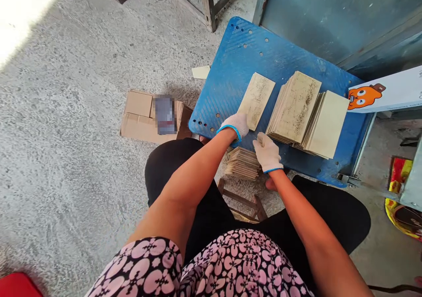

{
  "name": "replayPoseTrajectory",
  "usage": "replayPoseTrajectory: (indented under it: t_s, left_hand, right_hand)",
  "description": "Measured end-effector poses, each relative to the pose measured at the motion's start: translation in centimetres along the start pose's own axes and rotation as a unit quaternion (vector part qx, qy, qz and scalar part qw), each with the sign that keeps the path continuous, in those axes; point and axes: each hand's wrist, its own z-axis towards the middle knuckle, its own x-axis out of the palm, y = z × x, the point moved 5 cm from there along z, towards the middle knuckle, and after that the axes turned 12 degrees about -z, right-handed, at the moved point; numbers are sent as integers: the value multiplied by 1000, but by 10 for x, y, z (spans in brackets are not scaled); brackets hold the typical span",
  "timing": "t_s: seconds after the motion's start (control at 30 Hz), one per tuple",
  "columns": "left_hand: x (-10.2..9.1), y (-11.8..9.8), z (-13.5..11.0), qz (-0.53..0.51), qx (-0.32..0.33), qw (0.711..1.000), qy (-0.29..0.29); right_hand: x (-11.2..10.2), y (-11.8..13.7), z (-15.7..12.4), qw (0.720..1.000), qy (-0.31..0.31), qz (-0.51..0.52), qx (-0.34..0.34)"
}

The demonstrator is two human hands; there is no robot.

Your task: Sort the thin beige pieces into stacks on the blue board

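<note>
My left hand (235, 125), in a white knit glove with a blue cuff, is closed at the lower left corner of a thin wooden board (259, 97). Dark specks mark the board's upper face. My right hand (267, 152), gloved alike, has its fingers curled in just below the tabletop's near edge; whatever may be between them is hidden. Close to it on the right stands a leaning stack of speckled boards (298, 108), with a second stack of paler boards (329, 123) against it. Below the table edge, between my knees, sits another pile of boards (243, 163).
The blue plastic tabletop (227, 64) has holes near its corners. A white box with an orange cartoon (392, 90) lies at its right end. Flattened cardboard (136, 116) rests on the concrete floor at left, near a loose pale piece (200, 72). A metal cabinet (316, 15) stands behind.
</note>
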Motion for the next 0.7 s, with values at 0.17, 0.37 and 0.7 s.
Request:
replayPoseTrajectory:
  t_s: [0.17, 0.37, 0.7]
  left_hand:
    - [13, 29, 20, -36, -71, 996, -43]
    - [17, 48, 45, -96, -126, 984, -85]
    - [17, 54, 61, -128, -143, 977, -95]
  right_hand:
    - [14, 4, 40, 998, 10, 27, 62]
    - [27, 11, 59, 991, 23, 58, 118]
    - [42, 8, 68, 975, -6, 174, 136]
